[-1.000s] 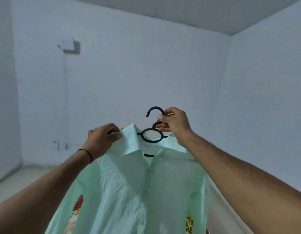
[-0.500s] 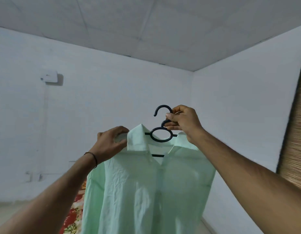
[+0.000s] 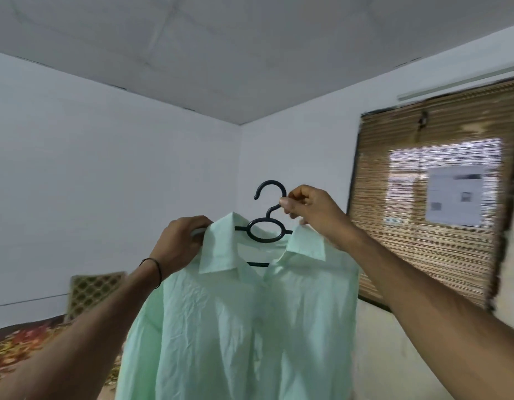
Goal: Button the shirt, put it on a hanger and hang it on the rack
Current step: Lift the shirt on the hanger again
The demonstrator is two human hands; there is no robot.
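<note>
A pale mint-green shirt (image 3: 244,319) hangs in front of me on a black plastic hanger (image 3: 264,229), its front closed and its collar open at the top. My right hand (image 3: 310,209) pinches the hanger's neck just below the hook, holding the shirt up in the air. My left hand (image 3: 181,243) grips the shirt's left shoulder beside the collar, fingers curled over the cloth. The hanger's shoulders are hidden inside the shirt. No rack is in view.
A window covered by a bamboo blind (image 3: 423,197) fills the right wall, with a sheet of paper (image 3: 454,194) stuck on it. A bed with a floral cover (image 3: 22,347) and a patterned pillow (image 3: 91,293) lies at the lower left. White walls meet in a corner ahead.
My view has swung to the right: the window blind has come into sight and the wall fixture on the left has gone. Both hands keep their holds on hanger and shirt.
</note>
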